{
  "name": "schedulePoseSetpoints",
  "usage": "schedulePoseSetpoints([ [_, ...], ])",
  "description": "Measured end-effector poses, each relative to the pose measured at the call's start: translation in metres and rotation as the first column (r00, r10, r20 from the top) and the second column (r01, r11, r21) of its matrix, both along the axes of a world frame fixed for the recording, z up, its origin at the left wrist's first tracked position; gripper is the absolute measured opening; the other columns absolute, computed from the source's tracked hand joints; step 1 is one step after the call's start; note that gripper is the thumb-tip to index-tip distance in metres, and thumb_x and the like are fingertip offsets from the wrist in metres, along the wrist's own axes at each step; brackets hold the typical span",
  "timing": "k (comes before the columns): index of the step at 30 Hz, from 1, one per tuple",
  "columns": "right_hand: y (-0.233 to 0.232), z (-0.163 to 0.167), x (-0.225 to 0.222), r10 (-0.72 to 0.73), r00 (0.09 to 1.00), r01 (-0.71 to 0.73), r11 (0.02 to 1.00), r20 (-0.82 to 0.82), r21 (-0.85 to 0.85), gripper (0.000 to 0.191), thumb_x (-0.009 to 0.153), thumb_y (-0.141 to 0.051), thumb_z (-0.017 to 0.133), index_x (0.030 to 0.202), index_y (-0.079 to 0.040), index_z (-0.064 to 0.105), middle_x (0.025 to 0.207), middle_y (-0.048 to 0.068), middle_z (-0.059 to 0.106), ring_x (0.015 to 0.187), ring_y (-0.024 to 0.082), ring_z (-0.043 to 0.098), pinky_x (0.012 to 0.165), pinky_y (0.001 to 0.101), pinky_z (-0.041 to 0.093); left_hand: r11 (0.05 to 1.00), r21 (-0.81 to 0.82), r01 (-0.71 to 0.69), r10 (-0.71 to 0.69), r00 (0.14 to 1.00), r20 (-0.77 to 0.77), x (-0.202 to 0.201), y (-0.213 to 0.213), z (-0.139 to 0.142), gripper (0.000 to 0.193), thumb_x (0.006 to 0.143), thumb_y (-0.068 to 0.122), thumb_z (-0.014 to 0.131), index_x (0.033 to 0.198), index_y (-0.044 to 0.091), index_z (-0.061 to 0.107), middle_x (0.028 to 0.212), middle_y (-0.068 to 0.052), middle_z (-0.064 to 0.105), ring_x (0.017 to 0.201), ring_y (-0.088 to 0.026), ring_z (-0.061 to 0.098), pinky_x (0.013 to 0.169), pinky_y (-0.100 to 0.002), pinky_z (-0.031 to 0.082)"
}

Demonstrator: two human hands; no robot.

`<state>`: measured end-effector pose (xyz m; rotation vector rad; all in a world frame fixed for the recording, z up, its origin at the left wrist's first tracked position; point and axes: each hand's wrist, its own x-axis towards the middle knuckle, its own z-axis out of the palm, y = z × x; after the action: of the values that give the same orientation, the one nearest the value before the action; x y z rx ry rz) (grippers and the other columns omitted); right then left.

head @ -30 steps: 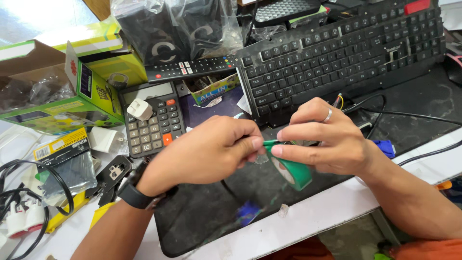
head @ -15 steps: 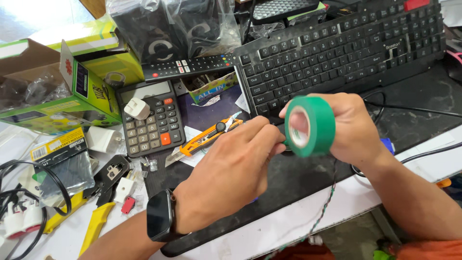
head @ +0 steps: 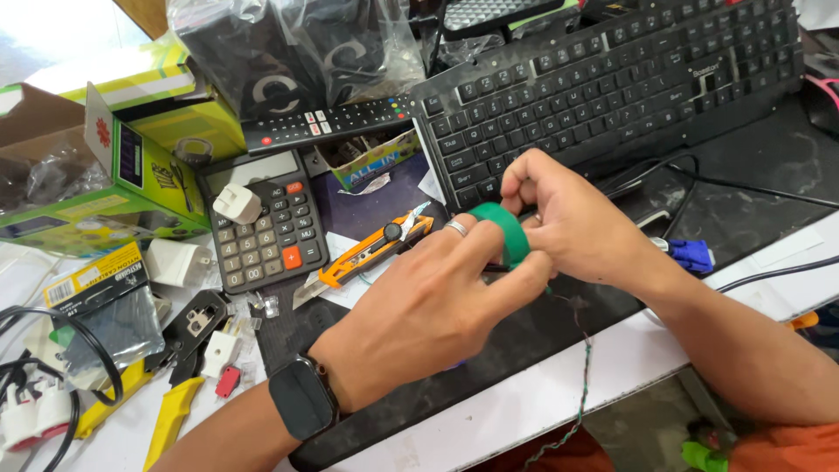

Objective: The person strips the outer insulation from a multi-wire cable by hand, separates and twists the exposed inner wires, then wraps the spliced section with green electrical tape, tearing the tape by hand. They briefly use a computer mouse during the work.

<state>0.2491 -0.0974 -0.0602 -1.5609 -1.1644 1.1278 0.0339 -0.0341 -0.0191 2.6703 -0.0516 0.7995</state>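
Both hands are meeting over the dark mat at the middle of the counter [head: 542,393], just in front of the black keyboard [head: 612,87]. The roll of green tape [head: 502,229] is sitting between them, slipped over a finger of the left hand [head: 428,306] like a loose ring, its flat face turning toward the right hand [head: 568,223]. The left hand is closing around the roll from below and behind; the right hand is pinching shut at the roll's upper edge, fingertips bunching together on what is probably the free end of the tape or the wire, though the fingers are hiding that spot. A thin twisted wire [head: 584,358] is hanging down from under the two hands, running past the white front edge of the counter toward the floor, so its long axis is lying nearly straight toward the person.

The left hand is nearer the roll's body, the right nearer its edge. Open room is lying to the right of the hands, on the bare mat beside the blue plug [head: 692,255]. To the left the space is crowding: an orange utility knife [head: 367,253] is lying just beside the left knuckles, angled up toward the keyboard, with a calculator [head: 262,218] beyond it.
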Motion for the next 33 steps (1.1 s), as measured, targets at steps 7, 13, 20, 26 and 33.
schedulePoseSetpoints([
  [7,-0.016,0.006,0.004,0.010,0.993,0.015,0.977,-0.118,0.214,0.015,0.104,-0.011,0.062,0.116,-0.003,0.062,0.089,0.004,0.064,0.064,0.006,0.054,0.053,0.0243,0.045,0.973,0.097,-0.209,0.206,0.978,0.042,-0.003,0.010,0.004,0.031,0.089,0.001,0.066,0.119,0.004,0.063,0.097,-0.011,0.052,0.085,-0.028,0.055,0.076,-0.041,0.048],
  [13,-0.018,0.017,0.005,0.088,0.825,-0.390,0.803,0.558,0.450,0.042,0.084,-0.006,0.078,0.121,-0.004,0.058,0.099,0.008,0.071,0.082,0.016,0.070,0.073,0.0307,0.057,0.981,0.028,-0.194,0.186,0.966,0.178,-0.005,0.023,0.007,0.022,0.080,0.000,0.067,0.101,0.002,0.059,0.110,-0.013,0.062,0.096,-0.035,0.062,0.081,-0.044,0.049],
  [20,-0.019,0.014,0.010,0.103,0.821,-0.412,0.787,0.561,0.459,0.036,0.087,-0.001,0.072,0.120,-0.007,0.062,0.105,0.006,0.067,0.076,0.015,0.067,0.068,0.0279,0.055,0.896,-0.435,-0.093,0.085,0.996,-0.039,-0.002,0.033,0.008,0.007,0.097,0.003,0.064,0.104,0.001,0.065,0.087,-0.015,0.069,0.079,-0.035,0.068,0.067,-0.040,0.050],
  [26,-0.012,0.012,0.002,-0.067,0.709,-0.525,0.615,0.702,0.589,0.041,0.080,-0.004,0.084,0.118,-0.010,0.069,0.111,0.011,0.058,0.076,0.012,0.063,0.062,0.0252,0.053,0.746,-0.627,-0.224,0.102,0.969,-0.225,-0.003,0.031,0.014,0.010,0.096,0.006,0.061,0.102,0.003,0.069,0.075,-0.012,0.070,0.062,-0.027,0.065,0.057,-0.038,0.049],
  [33,-0.010,0.023,-0.005,-0.235,0.598,-0.625,0.462,0.766,0.629,0.041,0.075,-0.002,0.088,0.112,-0.008,0.072,0.108,0.010,0.063,0.085,0.026,0.062,0.071,0.0356,0.053,0.813,-0.575,-0.091,0.029,0.993,-0.115,-0.002,0.034,0.008,0.010,0.098,0.005,0.059,0.106,0.000,0.063,0.090,-0.015,0.069,0.076,-0.026,0.065,0.067,-0.037,0.051],
])
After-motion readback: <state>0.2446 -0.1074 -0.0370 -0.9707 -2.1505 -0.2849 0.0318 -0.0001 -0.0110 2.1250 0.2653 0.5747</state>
